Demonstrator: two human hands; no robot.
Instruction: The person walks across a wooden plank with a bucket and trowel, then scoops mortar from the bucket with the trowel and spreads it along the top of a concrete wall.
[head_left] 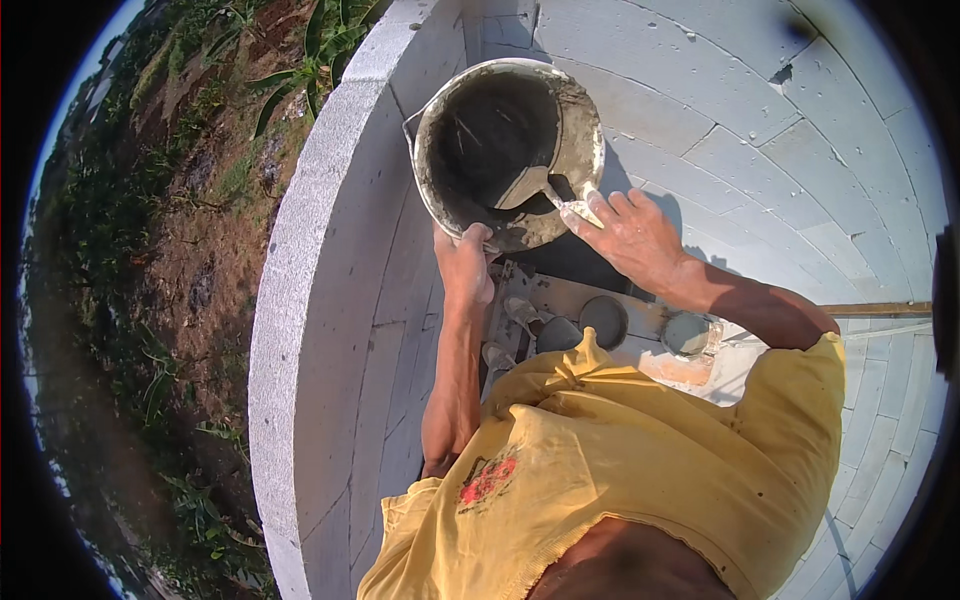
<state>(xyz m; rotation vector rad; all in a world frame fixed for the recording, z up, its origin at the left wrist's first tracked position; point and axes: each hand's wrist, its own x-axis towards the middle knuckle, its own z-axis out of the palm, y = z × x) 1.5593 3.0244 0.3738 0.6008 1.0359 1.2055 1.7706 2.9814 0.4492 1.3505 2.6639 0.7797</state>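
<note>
We look down on a bucket (508,150) smeared grey with wet mortar, held up against the inner face of a curved wall (330,260) of pale blocks, near its top edge; our left hand (465,262) is closed on the near rim of the bucket, thumb over the lip; our right hand (630,235) is wrapped round the handle of a trowel (535,185), whose blade lies down inside the bucket in the dark mix; below the hands, partly hidden by our yellow shirt (640,470), a board (570,300) carries some round tins or lids, too small to tell apart; beyond the wall lie earth and green plants (200,200). We judge the bucket heavy with its load, its rim slick and gritty with mortar, so a one-handed rim hold may slip; the stiff wall of the bucket gives a firmer purchase than the wet lip; the trowel is rigid and light, best held at the handle as it is.
</note>
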